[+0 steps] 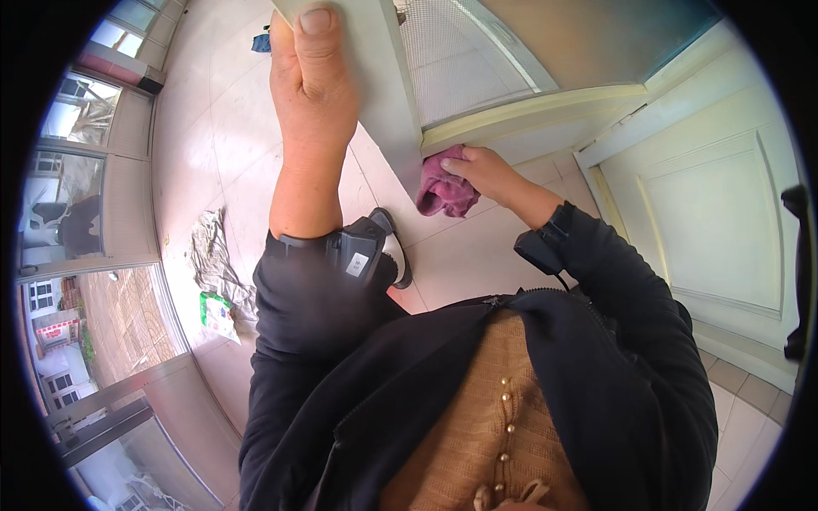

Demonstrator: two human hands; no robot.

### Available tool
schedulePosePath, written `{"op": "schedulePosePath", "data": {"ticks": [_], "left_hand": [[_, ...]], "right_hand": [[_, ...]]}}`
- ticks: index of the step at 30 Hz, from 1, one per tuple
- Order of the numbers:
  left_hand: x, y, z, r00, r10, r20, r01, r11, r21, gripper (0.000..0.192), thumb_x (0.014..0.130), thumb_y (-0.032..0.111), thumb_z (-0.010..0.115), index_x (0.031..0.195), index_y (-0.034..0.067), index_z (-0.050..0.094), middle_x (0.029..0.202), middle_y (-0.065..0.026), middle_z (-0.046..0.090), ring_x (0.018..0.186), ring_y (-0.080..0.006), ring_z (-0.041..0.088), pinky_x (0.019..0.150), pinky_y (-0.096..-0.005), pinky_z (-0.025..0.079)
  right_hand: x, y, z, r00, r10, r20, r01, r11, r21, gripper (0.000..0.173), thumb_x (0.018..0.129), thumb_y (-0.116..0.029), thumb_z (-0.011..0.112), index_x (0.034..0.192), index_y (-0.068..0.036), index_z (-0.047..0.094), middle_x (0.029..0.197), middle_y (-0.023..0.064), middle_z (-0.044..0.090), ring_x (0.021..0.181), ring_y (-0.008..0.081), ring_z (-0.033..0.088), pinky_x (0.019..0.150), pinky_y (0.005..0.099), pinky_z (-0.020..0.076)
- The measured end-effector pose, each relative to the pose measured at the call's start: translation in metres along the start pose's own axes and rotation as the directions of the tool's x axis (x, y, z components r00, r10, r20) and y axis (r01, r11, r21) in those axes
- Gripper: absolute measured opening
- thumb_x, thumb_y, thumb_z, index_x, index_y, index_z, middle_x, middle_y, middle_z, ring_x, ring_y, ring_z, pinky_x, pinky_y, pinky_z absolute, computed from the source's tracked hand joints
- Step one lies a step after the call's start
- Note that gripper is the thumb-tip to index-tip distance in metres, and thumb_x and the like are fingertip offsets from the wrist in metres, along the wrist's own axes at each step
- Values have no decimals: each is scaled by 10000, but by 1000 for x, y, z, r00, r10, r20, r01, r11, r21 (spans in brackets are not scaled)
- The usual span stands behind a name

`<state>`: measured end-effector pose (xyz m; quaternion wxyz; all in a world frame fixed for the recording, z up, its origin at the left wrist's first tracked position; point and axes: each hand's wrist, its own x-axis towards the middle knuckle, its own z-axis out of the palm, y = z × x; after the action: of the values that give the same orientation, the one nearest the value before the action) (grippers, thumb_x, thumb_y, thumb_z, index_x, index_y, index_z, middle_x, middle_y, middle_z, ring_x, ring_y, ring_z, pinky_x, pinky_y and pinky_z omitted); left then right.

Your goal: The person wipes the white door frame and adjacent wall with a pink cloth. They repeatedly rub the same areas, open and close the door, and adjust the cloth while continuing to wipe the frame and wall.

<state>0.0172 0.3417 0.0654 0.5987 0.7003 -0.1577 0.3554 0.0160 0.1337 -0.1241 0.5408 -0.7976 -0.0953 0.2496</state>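
My right hand [489,175] grips a crumpled purple cloth [444,185]. Part of the cloth lies against the corner where the white stile [383,108] of a framed screen door meets its cream-coloured rail [537,115]. Higher up, my left hand [313,70] holds the edge of the same white frame, thumb up along it; its other fingers are mostly hidden. Beyond the stile is a wire mesh panel [460,70], with a brownish pane [594,38] to its right. Both wrists carry black strapped devices.
A white panelled door [716,217] stands at right, its hinge near the frame. On the tiled floor [236,128] at left lie a rumpled grey cloth [214,249] and a green-and-white packet [218,316]. Glazed doors [67,204] line the left side. My shoe [399,255] shows below.
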Motion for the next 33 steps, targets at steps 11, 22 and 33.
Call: {"op": "schedulePosePath", "data": {"ticks": [11, 22, 33], "left_hand": [[17, -5, 10, 997, -70, 27, 71, 997, -24, 854, 901, 764, 329, 1288, 12, 447, 1053, -168, 636, 919, -273, 669, 797, -368, 555], [18, -17, 3, 976, -14, -217, 85, 944, 318, 908, 840, 847, 209, 1242, 79, 481, 1060, -175, 633, 979, -282, 680, 832, -401, 606], [20, -20, 2, 976, 36, -213, 53, 916, 398, 938, 879, 808, 119, 1124, 7, 542, 948, -159, 667, 832, -222, 669, 745, -324, 588]], "right_hand": [[41, 49, 80, 923, 6, -385, -91, 975, -202, 284, 879, -226, 540, 919, 23, 672, 915, 262, 671, 875, 434, 637, 796, 486, 508], [126, 235, 119, 996, 3, -85, -50, 833, -551, 256, 762, -283, 722, 914, -78, 723, 919, 157, 710, 874, 325, 680, 773, 409, 533], [105, 283, 42, 768, 490, -414, -504, 860, 83, 322, 863, -221, 549, 1074, -1, 654, 1052, 222, 683, 993, 345, 666, 810, 394, 539]]}}
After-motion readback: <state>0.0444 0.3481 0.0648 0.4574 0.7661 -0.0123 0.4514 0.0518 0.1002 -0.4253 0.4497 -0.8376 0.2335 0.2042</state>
